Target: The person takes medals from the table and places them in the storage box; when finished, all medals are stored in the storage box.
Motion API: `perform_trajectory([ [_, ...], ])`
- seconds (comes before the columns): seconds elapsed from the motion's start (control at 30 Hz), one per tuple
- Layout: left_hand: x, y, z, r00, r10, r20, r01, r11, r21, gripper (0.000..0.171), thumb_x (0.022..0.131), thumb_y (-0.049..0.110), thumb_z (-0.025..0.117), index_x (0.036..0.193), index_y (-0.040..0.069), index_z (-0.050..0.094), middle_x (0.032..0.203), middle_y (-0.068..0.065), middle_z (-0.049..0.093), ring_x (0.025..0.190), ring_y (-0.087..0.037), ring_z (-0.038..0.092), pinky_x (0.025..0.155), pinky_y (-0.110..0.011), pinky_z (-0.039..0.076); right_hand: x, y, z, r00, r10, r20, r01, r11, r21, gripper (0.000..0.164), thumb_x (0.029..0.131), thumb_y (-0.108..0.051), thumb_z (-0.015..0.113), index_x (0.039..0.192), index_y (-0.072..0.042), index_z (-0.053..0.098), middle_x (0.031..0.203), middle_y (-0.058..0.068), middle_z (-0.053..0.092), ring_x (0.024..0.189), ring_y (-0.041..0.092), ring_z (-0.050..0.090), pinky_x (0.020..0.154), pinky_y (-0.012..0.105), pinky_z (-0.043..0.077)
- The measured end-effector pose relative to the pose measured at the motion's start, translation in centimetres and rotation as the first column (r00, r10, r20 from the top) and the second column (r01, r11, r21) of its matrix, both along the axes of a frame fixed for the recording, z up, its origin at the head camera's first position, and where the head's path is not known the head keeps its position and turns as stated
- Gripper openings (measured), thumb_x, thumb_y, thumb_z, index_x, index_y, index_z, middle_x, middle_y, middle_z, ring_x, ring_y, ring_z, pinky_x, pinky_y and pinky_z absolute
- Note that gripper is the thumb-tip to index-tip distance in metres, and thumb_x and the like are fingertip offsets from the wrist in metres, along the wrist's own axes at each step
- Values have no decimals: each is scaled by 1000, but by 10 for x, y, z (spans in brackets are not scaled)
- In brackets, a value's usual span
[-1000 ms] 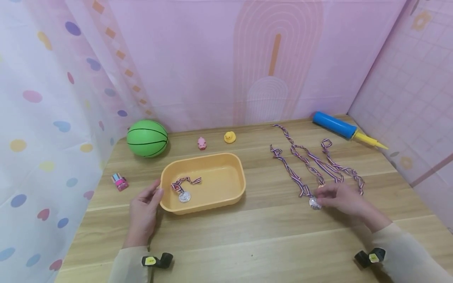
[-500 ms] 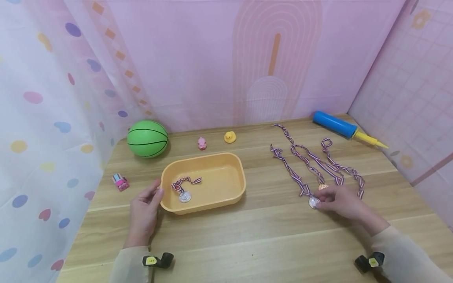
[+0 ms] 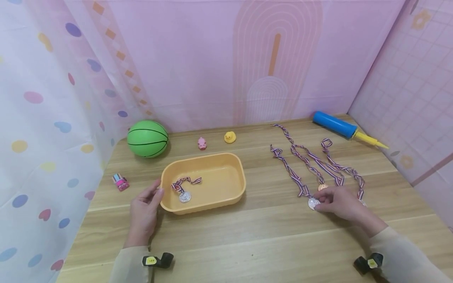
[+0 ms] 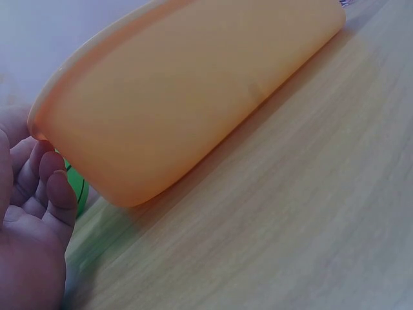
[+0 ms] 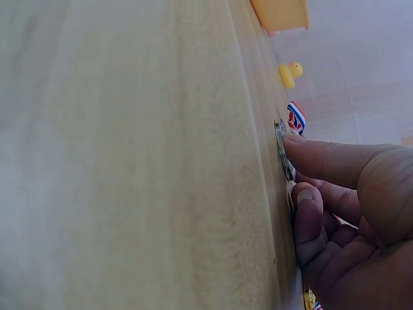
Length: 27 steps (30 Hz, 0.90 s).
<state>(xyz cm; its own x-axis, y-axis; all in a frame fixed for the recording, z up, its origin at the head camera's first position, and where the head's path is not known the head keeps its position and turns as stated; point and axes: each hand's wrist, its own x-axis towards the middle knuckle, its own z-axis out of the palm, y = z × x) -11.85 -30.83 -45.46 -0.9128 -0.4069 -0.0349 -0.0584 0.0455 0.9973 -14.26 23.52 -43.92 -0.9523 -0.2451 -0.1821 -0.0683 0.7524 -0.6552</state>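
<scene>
My left hand [image 3: 143, 212] grips the left end of a yellow-orange plastic basin [image 3: 238, 167], thumb at the rim and fingers curled beneath it in the left wrist view. Inside the basin lies a silver medal [image 3: 185, 197] with a twisted striped ribbon [image 3: 183, 181]. Over on the right, my right hand [image 3: 339, 202] pinches the right edge of another silver medal [image 3: 313, 203]; the right wrist view has the thumb on that medal's face, low against the tabletop. Its ribbon [image 3: 290, 173] trails away to the back. Right behind the fingers is a gold-coloured medal [image 3: 322, 187], partly covered.
More striped ribbons [image 3: 350, 171] and a partly hidden medal [image 3: 362, 202] lie beside the right hand. A blue pump [image 3: 334, 124] with a yellow nozzle is back right. Behind the basin stand a green ball [image 3: 147, 138], pink pig [image 3: 201, 143] and yellow duck [image 3: 230, 137]; a pink toy [image 3: 120, 182] sits left.
The silver medal at my right fingertips has shifted slightly left, and the right hand has moved a little with it. More of the gold-coloured medal shows. My left hand and the basin stay put.
</scene>
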Motion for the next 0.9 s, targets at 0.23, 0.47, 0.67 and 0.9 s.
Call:
perform_trajectory([
  [0.23, 0, -1, 0, 1000, -4, -5, 4, 1000, -4, 43, 91, 18, 67, 130, 3, 58, 96, 3, 63, 91, -7, 57, 75, -13, 52, 0, -1, 0, 1000, 7, 1, -7, 1000, 13, 35, 78, -28, 80, 107, -11, 71, 85, 0, 60, 79, 18, 52, 64, 26, 45],
  [0.47, 0, -1, 0, 1000, -4, -12, 4, 1000, 4, 41, 91, 17, 67, 129, 2, 58, 96, 2, 64, 91, -8, 57, 76, -14, 52, 0, -2, 1, 1000, 24, -9, -24, 1000, 3, 34, 79, -26, 80, 107, -10, 70, 85, 0, 59, 79, 18, 52, 66, 27, 45],
  [0.67, 1, -1, 0, 1000, -16, -9, 16, 1000, -1, 43, 91, 19, 67, 130, 2, 58, 97, 1, 63, 91, -8, 58, 76, -15, 53, 0, -3, 2, 1000, 25, 5, -25, 1000, -2, 35, 79, -26, 80, 108, -9, 69, 87, 0, 59, 80, 18, 52, 67, 27, 45],
  [0.9, -1, -2, 0, 1000, -20, 8, 20, 1000, 13, 45, 91, 21, 67, 131, 4, 57, 101, -2, 62, 92, -9, 58, 78, -16, 53, 0, -1, 0, 1000, 12, 23, -12, 1000, -6, 35, 80, -25, 79, 109, -10, 68, 89, 1, 60, 81, 18, 53, 67, 27, 46],
])
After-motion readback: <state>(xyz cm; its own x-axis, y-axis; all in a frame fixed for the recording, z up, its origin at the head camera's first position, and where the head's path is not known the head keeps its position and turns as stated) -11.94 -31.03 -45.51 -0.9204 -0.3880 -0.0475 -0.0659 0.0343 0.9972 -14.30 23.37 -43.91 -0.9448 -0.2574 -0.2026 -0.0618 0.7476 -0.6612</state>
